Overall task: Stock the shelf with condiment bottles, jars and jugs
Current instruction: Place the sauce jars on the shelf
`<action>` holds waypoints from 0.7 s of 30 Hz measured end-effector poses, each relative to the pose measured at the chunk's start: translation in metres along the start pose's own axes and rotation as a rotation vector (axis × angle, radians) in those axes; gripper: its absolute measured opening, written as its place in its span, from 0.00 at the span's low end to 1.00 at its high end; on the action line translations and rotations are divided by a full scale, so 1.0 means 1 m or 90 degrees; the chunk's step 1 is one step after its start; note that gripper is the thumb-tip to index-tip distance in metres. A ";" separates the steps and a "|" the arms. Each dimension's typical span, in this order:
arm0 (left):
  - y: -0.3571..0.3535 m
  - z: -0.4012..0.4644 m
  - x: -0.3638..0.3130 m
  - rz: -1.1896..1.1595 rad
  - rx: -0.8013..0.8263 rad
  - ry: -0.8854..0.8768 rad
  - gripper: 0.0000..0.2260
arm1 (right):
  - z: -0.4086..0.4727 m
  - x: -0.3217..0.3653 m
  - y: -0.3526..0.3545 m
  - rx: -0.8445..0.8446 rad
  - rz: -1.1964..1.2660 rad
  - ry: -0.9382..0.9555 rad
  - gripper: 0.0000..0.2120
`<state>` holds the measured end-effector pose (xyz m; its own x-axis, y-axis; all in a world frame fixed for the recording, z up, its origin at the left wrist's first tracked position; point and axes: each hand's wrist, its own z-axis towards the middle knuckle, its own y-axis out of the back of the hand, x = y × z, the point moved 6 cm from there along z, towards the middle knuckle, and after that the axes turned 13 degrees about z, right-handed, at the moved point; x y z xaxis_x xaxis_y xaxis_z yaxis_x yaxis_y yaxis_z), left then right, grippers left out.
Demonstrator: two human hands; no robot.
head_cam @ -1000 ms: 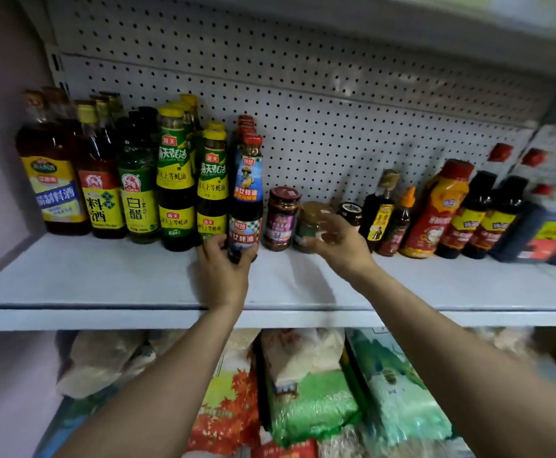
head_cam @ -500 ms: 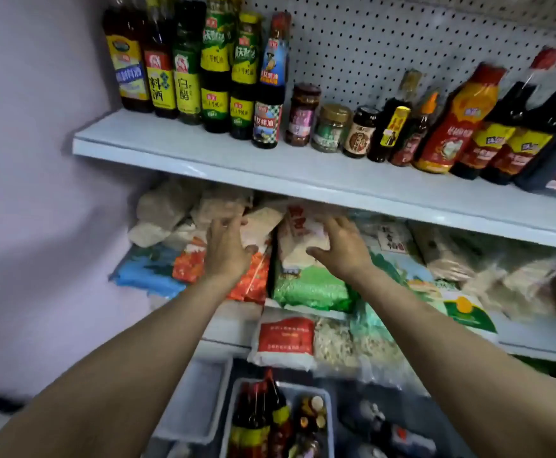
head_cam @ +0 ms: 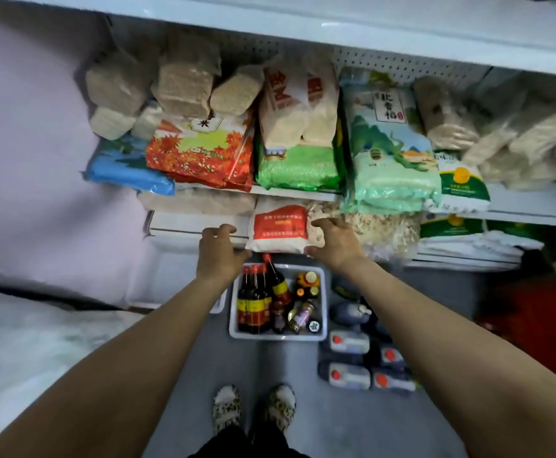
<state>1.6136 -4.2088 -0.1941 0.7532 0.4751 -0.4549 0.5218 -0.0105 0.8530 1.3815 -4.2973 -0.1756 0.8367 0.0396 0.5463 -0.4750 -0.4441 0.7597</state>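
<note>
I note both hands empty with fingers loosely spread, left hand (head_cam: 218,251) and right hand (head_cam: 334,244) poised above the floor bin (head_cam: 322,305) at 6 o'clock, where the remaining condiment bottles (head_cam: 256,300) stand upright for easy lifting

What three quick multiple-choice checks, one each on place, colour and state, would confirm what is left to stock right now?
1. Where is the white bin of bottles?
A. On the floor below the hands
B. On the top shelf
C. In the person's arms

2. What colour are the caps on the jugs right of the bin?
A. Green
B. Red
C. White

3. What are the left hand and right hand doing?
A. Each grips a bottle
B. Together they carry the bin
C. Both hold nothing

Answers: A, it sits on the grey floor ahead of the feet; B, red caps show on top; C, fingers loosely curled, empty.
</note>
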 end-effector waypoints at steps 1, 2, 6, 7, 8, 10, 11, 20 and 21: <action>-0.012 -0.003 0.004 -0.007 0.018 -0.002 0.25 | -0.003 -0.013 -0.008 0.007 0.009 -0.024 0.31; -0.024 -0.006 0.007 -0.012 0.036 -0.002 0.25 | -0.007 -0.025 -0.017 0.015 0.016 -0.049 0.31; -0.071 -0.017 0.023 0.005 0.103 -0.007 0.25 | -0.021 -0.072 -0.050 0.037 0.021 -0.130 0.31; -0.082 -0.021 0.026 0.005 0.116 -0.011 0.24 | -0.025 -0.082 -0.058 0.038 0.024 -0.147 0.31; -0.092 -0.025 0.029 0.003 0.128 -0.019 0.24 | -0.029 -0.091 -0.065 0.040 0.031 -0.165 0.30; -0.113 -0.031 0.034 0.006 0.156 -0.032 0.24 | -0.037 -0.108 -0.081 0.041 0.057 -0.199 0.29; -0.124 -0.033 0.037 0.010 0.170 -0.031 0.24 | -0.040 -0.117 -0.088 0.038 0.067 -0.212 0.29; -0.238 -0.028 0.072 0.024 0.216 0.000 0.24 | -0.037 -0.209 -0.184 0.041 0.189 -0.326 0.28; -0.257 -0.026 0.076 0.018 0.221 0.004 0.24 | -0.032 -0.222 -0.197 0.037 0.204 -0.334 0.28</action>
<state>1.5268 -4.1472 -0.4415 0.7673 0.4756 -0.4303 0.6069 -0.3215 0.7269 1.2808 -4.1898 -0.4349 0.6847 -0.5427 0.4865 -0.7214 -0.4098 0.5582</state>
